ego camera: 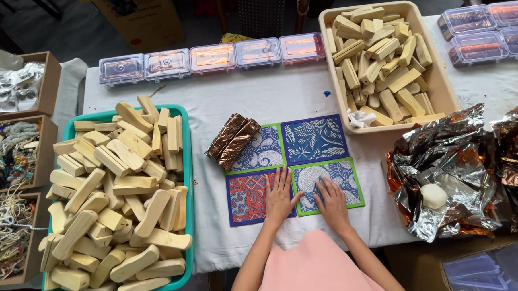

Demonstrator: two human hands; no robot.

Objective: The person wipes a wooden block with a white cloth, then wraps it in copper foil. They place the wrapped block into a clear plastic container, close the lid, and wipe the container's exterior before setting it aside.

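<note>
Both hands lie flat, fingers spread, holding nothing: left hand (280, 197) on a red patterned cloth square (248, 197), right hand (330, 201) on the blue paisley square (343, 177) beside it. Foil-wrapped bundles (232, 140) rest just above, on another square.

Near the tabletop's (269, 99) front edge, the left hand (280, 197) and right hand (331, 201) press flat on patterned cloth squares (313, 139), fingers (283, 176) spread.

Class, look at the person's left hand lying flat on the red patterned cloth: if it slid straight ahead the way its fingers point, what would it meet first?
The left hand points up the table, so it would probably first reach the blue-and-white paisley cloth bordering the red patterned cloth, well before the foil-wrapped pieces.
</note>
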